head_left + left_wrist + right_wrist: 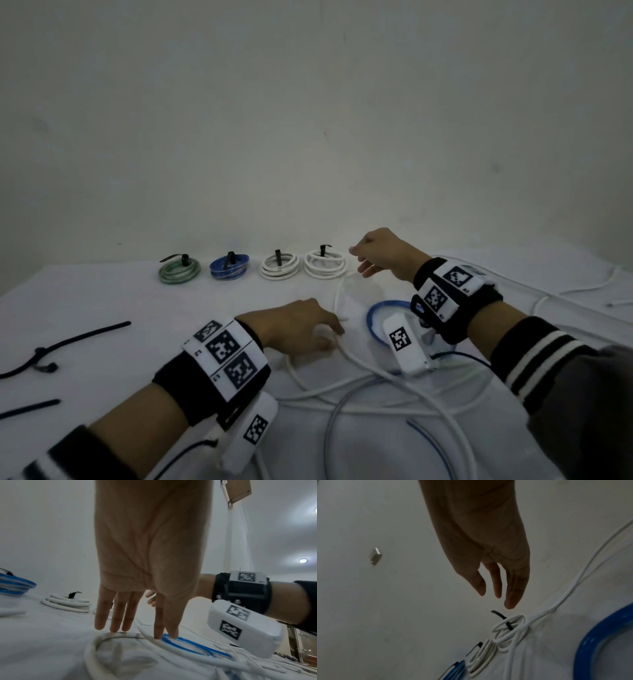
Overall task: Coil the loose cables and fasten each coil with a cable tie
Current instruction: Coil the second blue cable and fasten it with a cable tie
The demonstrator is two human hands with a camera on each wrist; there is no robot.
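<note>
Four tied coils stand in a row at the back: green [180, 270], blue [228, 269] and two white ones [282, 267] [325, 265], each with a black tie. My right hand [359, 263] hovers just right of the rightmost white coil [510, 626], fingers relaxed and holding nothing. My left hand [329, 329] lies palm down, its straight fingertips [157, 637] pressing a loose white cable [363, 363] onto the cloth. A loose blue cable loop [373, 322] lies beside it, partly hidden by my right wrist camera.
Spare black cable ties [68, 342] [30, 407] lie at the left on the white cloth [137, 308]. More loose white cable [582, 291] trails off to the right and tangles near the front edge. A wall rises right behind the coils.
</note>
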